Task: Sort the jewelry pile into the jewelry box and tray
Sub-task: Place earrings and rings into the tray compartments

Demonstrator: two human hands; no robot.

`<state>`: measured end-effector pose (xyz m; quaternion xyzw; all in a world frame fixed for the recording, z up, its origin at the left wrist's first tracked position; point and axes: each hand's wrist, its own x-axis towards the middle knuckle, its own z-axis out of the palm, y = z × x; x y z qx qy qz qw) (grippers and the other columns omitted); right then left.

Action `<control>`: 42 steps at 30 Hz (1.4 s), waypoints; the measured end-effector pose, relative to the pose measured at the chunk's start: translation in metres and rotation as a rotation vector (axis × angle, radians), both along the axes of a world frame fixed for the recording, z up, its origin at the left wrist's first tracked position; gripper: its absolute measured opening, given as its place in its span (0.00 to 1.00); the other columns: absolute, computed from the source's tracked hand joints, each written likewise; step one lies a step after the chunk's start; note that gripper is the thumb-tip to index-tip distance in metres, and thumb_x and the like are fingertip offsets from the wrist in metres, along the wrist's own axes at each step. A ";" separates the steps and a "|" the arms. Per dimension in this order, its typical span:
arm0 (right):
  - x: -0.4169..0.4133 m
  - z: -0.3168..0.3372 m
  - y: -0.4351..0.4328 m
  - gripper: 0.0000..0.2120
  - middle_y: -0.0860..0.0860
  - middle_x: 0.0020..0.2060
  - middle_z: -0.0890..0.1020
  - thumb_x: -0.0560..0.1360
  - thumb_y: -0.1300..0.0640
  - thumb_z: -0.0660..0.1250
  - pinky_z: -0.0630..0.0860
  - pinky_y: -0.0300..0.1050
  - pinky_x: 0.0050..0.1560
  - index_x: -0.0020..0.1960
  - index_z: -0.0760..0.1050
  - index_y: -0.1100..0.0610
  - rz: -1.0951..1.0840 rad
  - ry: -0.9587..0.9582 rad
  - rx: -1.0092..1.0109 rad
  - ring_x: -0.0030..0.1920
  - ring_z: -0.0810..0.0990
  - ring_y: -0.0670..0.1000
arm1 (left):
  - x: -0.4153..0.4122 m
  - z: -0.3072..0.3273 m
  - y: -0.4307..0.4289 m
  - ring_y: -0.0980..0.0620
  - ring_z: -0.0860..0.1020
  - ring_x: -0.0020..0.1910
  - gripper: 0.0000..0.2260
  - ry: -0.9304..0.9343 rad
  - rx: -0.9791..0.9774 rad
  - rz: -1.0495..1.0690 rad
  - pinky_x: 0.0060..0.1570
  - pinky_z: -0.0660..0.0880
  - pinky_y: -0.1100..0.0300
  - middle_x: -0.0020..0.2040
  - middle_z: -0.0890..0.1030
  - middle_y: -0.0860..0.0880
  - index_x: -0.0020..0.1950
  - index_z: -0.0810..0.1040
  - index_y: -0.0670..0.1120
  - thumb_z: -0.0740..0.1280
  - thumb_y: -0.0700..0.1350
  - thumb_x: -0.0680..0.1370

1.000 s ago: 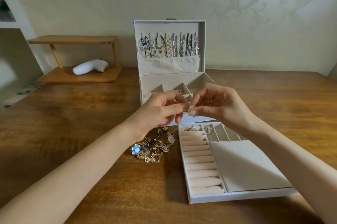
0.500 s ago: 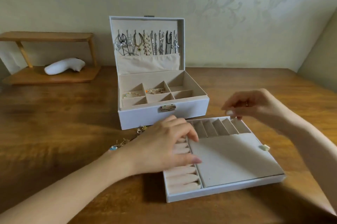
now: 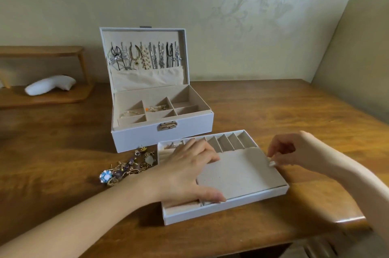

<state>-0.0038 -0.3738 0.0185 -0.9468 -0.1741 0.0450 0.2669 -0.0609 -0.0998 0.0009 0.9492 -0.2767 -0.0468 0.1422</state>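
Ring rolls (image 3: 181, 207) of the tray (image 3: 231, 205) mostly under the left hand (image 3: 185, 173); wooden shelf (image 3: 42, 98) cropped by the left edge.

So the surface (image 3: 273, 106) is a warm brown wooden tabletop with a glossy finish and a rounded front right corner. Sitting on it toward the back is a white rectangular jewelry box (image 3: 164, 133), lid standing open. Right in front of that, angled a bit, is a flat white tray with beige lining (image 3: 227, 208), near the front right corner. Just left of the tray there's a tangled pile of gold-toned jewelry with a blue flower piece (image 3: 130, 166). Far back left is a small two-tier wooden stand (image 3: 48, 98).
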 end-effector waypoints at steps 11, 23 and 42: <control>-0.004 0.048 0.022 0.07 0.51 0.27 0.73 0.64 0.60 0.75 0.64 0.36 0.30 0.32 0.77 0.57 0.152 0.052 0.613 0.29 0.67 0.47 | -0.011 0.004 -0.004 0.69 0.50 0.64 0.51 -0.001 -0.170 0.096 0.65 0.48 0.66 0.71 0.49 0.64 0.75 0.39 0.59 0.70 0.67 0.65; -0.002 0.001 0.103 0.08 0.58 0.35 0.85 0.68 0.71 0.73 0.80 0.41 0.36 0.42 0.80 0.60 0.267 0.167 0.455 0.35 0.84 0.54 | -0.051 0.001 0.063 0.67 0.73 0.58 0.52 0.119 -0.937 0.278 0.54 0.73 0.71 0.56 0.77 0.64 0.71 0.57 0.62 0.77 0.67 0.52; -0.001 0.001 0.102 0.05 0.46 0.30 0.82 0.65 0.63 0.78 0.72 0.31 0.34 0.38 0.83 0.56 0.201 0.092 0.110 0.29 0.77 0.38 | -0.102 -0.032 0.107 0.66 0.61 0.61 0.42 0.082 -0.320 0.329 0.57 0.60 0.73 0.55 0.62 0.68 0.62 0.36 0.80 0.52 0.84 0.53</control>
